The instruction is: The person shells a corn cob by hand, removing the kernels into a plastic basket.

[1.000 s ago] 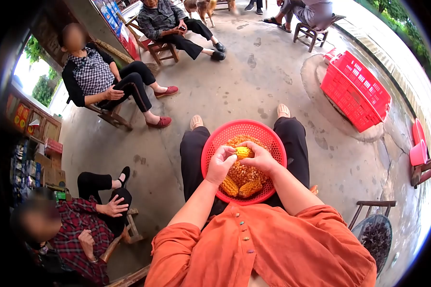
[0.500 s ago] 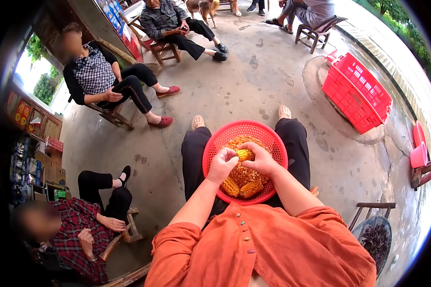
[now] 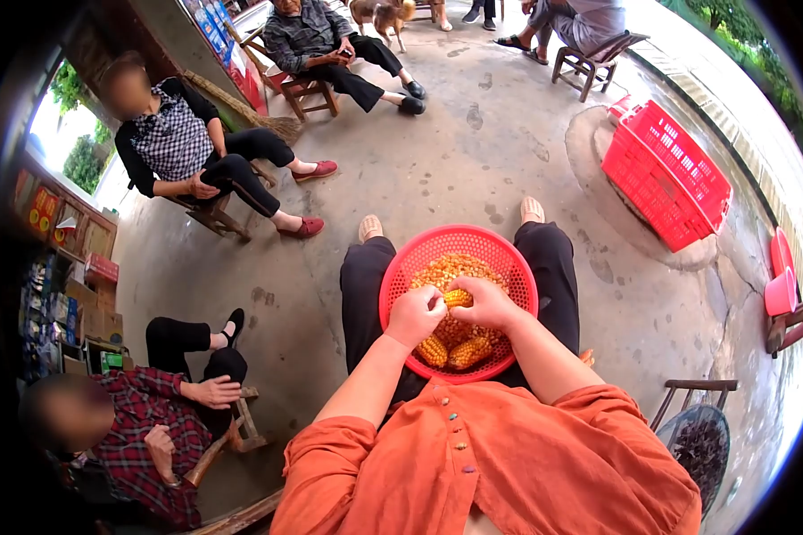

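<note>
A red perforated basket (image 3: 394,267) rests on my lap between my knees, with loose corn kernels (image 3: 453,266) inside. Over it, my right hand (image 3: 485,303) is closed around a yellow corn cob (image 3: 457,298). My left hand (image 3: 418,314) is closed too, its curled fingers against the cob's left end; whether kernels are in them is hidden. Two more cobs, one at the left (image 3: 432,350) and one beside it (image 3: 469,353), lie on the kernels near the basket's front edge.
A red crate (image 3: 665,174) stands at the right, near pink basins (image 3: 781,290). A round tray of dark material (image 3: 698,450) is at the lower right. Several seated people, one in a plaid shirt (image 3: 147,428), and a dog (image 3: 382,13) are around.
My left hand has curled and shifted slightly lower at the cob, and the cob has tilted. At the left, the seated people's hands have moved a little.
</note>
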A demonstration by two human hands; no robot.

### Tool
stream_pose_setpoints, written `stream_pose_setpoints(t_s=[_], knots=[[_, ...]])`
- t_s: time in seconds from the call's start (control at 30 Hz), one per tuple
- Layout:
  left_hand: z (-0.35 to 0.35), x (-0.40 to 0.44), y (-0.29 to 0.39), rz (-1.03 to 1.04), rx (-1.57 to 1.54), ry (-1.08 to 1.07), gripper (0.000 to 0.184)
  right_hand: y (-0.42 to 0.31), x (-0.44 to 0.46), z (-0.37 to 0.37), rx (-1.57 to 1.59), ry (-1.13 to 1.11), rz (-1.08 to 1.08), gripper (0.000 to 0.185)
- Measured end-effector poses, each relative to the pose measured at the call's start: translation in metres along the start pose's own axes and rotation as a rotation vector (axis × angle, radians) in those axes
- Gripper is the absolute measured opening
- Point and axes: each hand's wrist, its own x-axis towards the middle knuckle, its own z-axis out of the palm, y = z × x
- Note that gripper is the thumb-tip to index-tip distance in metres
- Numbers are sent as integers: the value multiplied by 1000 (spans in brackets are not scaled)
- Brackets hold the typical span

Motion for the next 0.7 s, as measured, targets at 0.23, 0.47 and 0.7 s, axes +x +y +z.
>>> stream_pose_setpoints(t_s=[0.23, 0.47, 0.7], knots=[[9, 4, -24, -99, -430, -24, 7, -4, -1, -1, 286, -28, 74, 44], [0, 3, -14, -296, -857, -96, 7, -11, 0, -8, 364, -17, 92, 44], [3, 4, -16, -236, -855, -136, 14, 0, 2, -2, 377, -1, 80, 45]])
